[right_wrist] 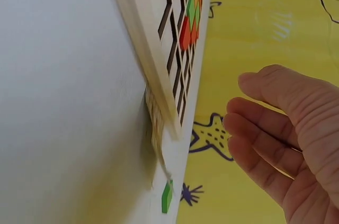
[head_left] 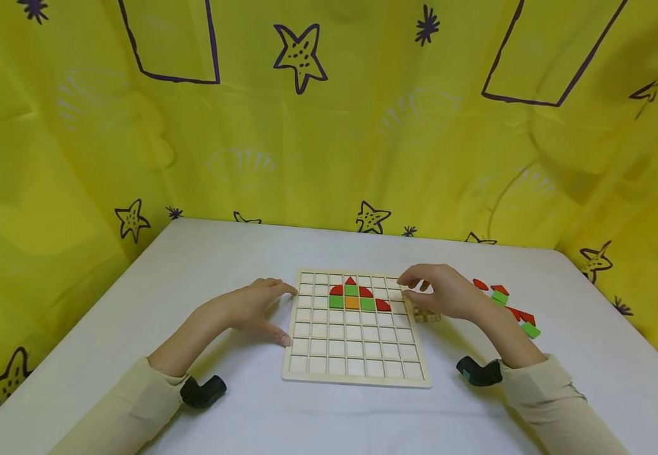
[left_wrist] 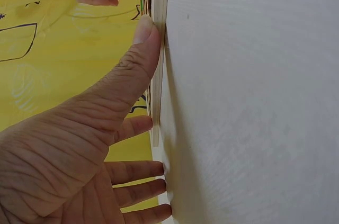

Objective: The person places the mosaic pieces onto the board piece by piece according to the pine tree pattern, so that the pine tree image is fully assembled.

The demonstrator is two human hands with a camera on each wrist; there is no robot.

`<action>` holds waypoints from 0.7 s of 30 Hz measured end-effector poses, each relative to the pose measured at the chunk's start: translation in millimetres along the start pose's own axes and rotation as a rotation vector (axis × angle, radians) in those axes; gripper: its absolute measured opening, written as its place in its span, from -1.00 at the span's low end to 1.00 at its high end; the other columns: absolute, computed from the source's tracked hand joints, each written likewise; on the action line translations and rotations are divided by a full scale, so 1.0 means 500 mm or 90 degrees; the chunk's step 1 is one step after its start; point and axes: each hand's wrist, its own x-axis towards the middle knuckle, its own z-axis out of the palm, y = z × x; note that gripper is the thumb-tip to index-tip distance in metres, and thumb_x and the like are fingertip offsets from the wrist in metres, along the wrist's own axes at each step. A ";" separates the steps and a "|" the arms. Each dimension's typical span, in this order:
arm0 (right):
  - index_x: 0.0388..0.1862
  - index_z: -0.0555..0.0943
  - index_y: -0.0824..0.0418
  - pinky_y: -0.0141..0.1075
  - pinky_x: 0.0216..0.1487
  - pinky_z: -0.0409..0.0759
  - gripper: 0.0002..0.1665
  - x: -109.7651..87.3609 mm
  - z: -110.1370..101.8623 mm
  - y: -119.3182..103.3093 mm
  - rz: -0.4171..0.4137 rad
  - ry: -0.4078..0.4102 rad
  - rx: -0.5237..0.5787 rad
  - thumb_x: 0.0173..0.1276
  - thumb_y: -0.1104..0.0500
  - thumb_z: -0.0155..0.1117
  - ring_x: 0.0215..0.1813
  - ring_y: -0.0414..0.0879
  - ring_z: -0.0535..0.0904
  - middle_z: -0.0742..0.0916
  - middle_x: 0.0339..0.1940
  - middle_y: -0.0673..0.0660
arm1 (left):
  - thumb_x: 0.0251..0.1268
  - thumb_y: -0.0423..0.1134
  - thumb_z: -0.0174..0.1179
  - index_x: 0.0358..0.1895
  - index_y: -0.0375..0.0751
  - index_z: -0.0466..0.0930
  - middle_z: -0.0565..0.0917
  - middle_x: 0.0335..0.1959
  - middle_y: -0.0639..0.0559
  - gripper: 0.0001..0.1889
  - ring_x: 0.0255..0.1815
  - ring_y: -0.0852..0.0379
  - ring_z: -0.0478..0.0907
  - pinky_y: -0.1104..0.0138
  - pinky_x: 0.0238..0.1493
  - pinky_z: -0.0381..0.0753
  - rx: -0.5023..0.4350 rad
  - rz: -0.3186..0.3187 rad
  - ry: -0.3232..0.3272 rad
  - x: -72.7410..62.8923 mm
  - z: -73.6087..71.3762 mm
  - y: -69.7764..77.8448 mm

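Note:
A pale wooden grid board (head_left: 329,347) lies flat before me. In its upper cells sit a red triangle (head_left: 351,280), an orange square (head_left: 352,303), a red quarter-circle (head_left: 382,306) and several green and red pieces. My left hand (head_left: 251,309) is at the board's left side, fingers spread. The left wrist view has its thumb (left_wrist: 145,36) against the board's edge (left_wrist: 160,49). Over the right edge hovers my right hand (head_left: 442,291), its fingers loosely bent. Nothing shows between thumb and fingers (right_wrist: 259,134) in the right wrist view.
Beside the board's right edge, partly under my right hand, is a small tan checked object (head_left: 426,315). Farther right lie loose pieces, among them a red one (head_left: 480,284) and a green one (head_left: 530,330). A yellow patterned curtain (head_left: 329,139) surrounds the white table (head_left: 237,246).

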 end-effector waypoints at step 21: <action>-0.02 0.71 0.27 -0.12 -0.12 0.69 -0.70 -0.116 -0.052 0.090 0.077 0.003 -0.048 0.26 0.37 0.46 -0.09 0.04 0.69 0.79 -0.10 0.10 | 0.01 0.22 0.55 0.46 -0.06 0.36 0.33 0.50 -0.23 -0.05 0.52 -0.23 0.23 -0.17 0.42 0.32 0.000 0.001 -0.005 0.000 -0.003 0.004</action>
